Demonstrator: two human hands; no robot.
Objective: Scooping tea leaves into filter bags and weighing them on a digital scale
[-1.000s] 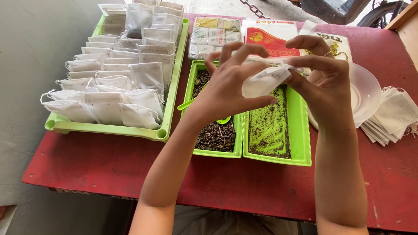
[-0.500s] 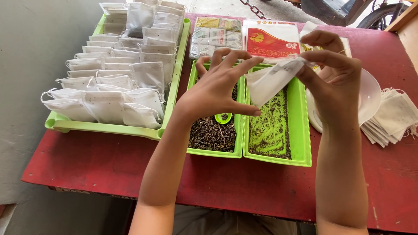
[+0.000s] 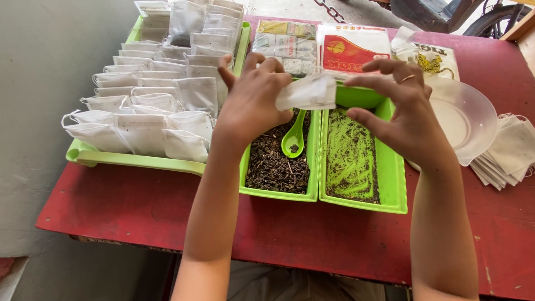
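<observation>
White pouch (image 3: 307, 92) now lies level between both hands over the green trays (image 3: 362, 192); half a second ago it tilted. Left hand (image 3: 253, 100) pinches one end, right hand (image 3: 401, 114) the other, fingers spread. Likely being closed.

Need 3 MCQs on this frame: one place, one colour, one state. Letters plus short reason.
1. Where does the spoon lie?
A. in the tray of dark leaves
B. on the clear plate
C. on the red table

2. What colour is the spoon?
A. white
B. green
C. red

3. What is the small white bag doing?
A. lying among the filled bags
B. held up between both hands
C. resting on the stack at right

A: its bowl sits on the leaves.
B: same green as the trays.
B: left hand and right hand pinch it above the trays.
</observation>
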